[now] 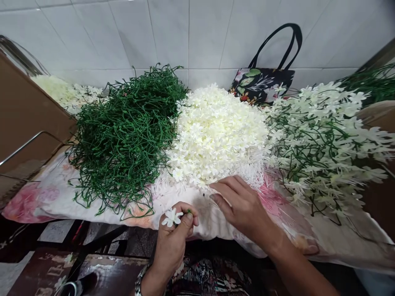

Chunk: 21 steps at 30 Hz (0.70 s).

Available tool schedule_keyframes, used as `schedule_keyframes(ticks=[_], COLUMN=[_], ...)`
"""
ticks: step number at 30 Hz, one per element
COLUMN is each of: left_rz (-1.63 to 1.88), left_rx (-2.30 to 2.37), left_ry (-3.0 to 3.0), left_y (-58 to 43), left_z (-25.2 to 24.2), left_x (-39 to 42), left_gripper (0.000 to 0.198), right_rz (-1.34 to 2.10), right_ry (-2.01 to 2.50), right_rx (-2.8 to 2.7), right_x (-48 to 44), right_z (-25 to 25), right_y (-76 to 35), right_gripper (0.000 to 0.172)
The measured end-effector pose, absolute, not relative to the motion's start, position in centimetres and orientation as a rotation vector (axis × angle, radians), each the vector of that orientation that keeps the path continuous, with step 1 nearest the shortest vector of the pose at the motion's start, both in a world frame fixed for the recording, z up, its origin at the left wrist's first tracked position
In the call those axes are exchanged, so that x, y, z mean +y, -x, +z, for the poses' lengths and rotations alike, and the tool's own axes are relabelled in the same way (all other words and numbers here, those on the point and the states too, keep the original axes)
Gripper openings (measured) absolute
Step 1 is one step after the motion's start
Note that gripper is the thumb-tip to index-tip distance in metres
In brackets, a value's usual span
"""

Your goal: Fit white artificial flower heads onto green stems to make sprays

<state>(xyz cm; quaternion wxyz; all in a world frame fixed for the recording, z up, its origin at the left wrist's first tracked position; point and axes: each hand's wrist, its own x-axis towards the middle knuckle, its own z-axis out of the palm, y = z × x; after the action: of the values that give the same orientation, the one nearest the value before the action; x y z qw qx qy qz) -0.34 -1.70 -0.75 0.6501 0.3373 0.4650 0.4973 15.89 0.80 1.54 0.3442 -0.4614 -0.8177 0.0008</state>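
My left hand [174,236] is closed in a pinch on a small white artificial flower [171,216] with a bit of green stem, held just in front of the cloth's edge. My right hand [240,203] reaches forward with its fingers stretched and close together, the tips touching the near edge of a heap of loose white flower heads [216,131]. Whether it holds anything is hidden. A tangled pile of green plastic stems [126,131] lies to the left of the heap. Finished white flower sprays on green stems [324,139] lie to the right.
Everything rests on a floral cloth [46,197] against a white tiled wall. A brown cardboard box [21,111] stands at the left, a black flowered tote bag [262,84] at the back, more white flowers [68,92] far left. Dark floor lies below.
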Motion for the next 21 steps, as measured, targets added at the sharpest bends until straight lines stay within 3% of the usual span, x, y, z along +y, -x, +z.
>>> schedule_keyframes(ticks=[5,11,17,21], left_rz=[1.194,1.206,1.238,1.215], left_rx=[1.094,1.165,1.230,1.221], left_ry=[-0.816,-0.919,-0.993,-1.044], left_y=[0.4,0.7,0.5,-0.5], left_z=[-0.6,-0.8,-0.4,0.3], left_x=[-0.2,0.4,1.6,2.1], left_gripper=[0.019,0.015,0.008,0.014], right_rz=[-0.395,-0.495,-0.037,0.404], right_ry=[1.370,1.366,1.373,1.388], right_rx=[-2.380,-2.344,-2.155,-2.032], right_x=[2.8,3.2,2.8,2.2], right_z=[1.0,0.5,1.8,3.1], right_y=[-15.6,-15.0,-17.0,-17.7], right_gripper=[0.018,0.024,0.021,0.018])
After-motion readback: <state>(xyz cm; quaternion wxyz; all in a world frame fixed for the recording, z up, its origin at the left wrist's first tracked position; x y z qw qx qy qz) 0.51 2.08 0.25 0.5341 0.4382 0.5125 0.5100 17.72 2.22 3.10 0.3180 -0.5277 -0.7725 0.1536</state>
